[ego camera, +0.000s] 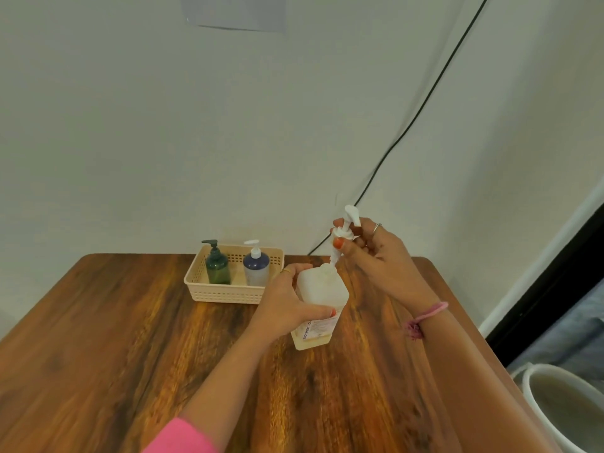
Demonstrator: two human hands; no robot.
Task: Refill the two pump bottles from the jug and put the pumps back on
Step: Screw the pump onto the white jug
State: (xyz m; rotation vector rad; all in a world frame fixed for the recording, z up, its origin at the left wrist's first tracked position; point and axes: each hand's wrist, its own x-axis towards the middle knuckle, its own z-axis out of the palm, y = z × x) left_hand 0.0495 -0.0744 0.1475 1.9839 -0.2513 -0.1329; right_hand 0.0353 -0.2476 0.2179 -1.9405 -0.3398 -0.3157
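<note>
A translucent white square jug (322, 291) with a printed label stands on the wooden table (130, 338). My left hand (287, 302) grips its side. My right hand (376, 256) pinches a white pump (346, 228) by its collar, lifted above the jug's neck, with the pump's stem still reaching down into the opening. Behind, a cream plastic basket (222, 291) holds two pump bottles: a dark green one (217, 264) with a dark pump and a blue-and-clear one (256, 266) with a white pump, both with pumps on.
The table stands against a pale wall, with a black cable (425, 103) running down behind it. To the right of the table, on the floor, a white bucket (562, 410) sits close to the table's edge.
</note>
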